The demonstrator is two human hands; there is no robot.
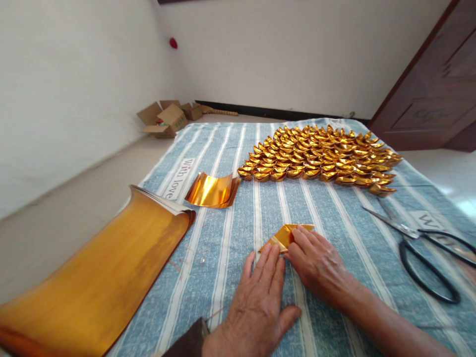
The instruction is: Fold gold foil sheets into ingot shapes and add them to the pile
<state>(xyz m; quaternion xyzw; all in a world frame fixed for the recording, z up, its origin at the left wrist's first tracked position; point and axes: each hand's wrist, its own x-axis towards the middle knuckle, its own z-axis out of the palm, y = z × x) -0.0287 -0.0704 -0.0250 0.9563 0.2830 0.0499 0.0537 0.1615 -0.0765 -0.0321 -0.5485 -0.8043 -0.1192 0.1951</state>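
A small folded gold paper (285, 234) lies on a blue striped cloth (230, 248). The left hand (256, 297) rests flat and spread wide, fingertips at the paper's near edge. The right hand (316, 263) presses fingers on the paper's right side. Beyond the paper sits a large heap of gold folded ingots (320, 156). Left of it lie a curled gold sheet (212, 190) and a big gold stack (96, 277). Scissors (424, 243) lie to its right.
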